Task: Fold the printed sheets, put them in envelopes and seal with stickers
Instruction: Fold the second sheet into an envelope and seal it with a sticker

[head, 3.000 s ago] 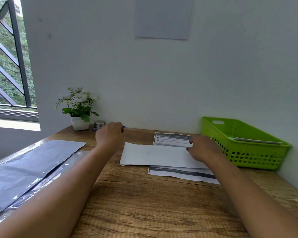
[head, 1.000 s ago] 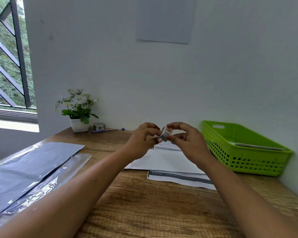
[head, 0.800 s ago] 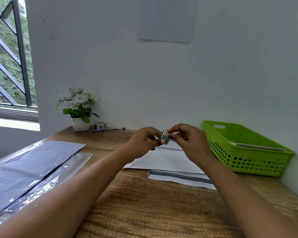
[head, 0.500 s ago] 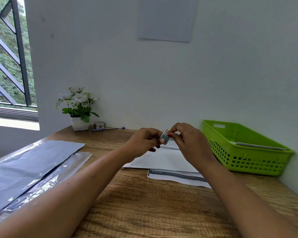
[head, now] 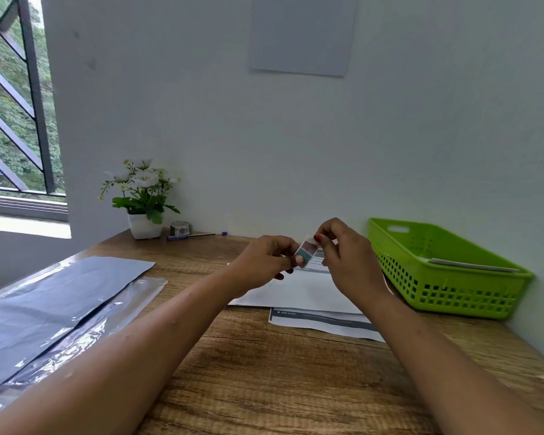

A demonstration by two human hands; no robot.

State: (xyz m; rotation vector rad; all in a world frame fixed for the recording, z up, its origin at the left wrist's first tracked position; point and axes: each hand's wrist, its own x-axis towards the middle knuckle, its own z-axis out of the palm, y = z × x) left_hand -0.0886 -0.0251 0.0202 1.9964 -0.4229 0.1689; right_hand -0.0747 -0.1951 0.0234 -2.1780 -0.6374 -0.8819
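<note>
Left hand [head: 266,262] and right hand [head: 347,255] both pinch a small sticker strip [head: 307,251] at frame centre, above the envelope [head: 299,293] on the desk [head: 264,372].

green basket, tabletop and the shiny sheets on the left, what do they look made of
Green basket: moulded plastic, slightly glossy, with uniform colour and gridded holes.
Tabletop: wood or wood-look laminate, matte, with visible grain.
Shiny sheets: probably thin plastic film or foil, given crinkles and glare.
</note>
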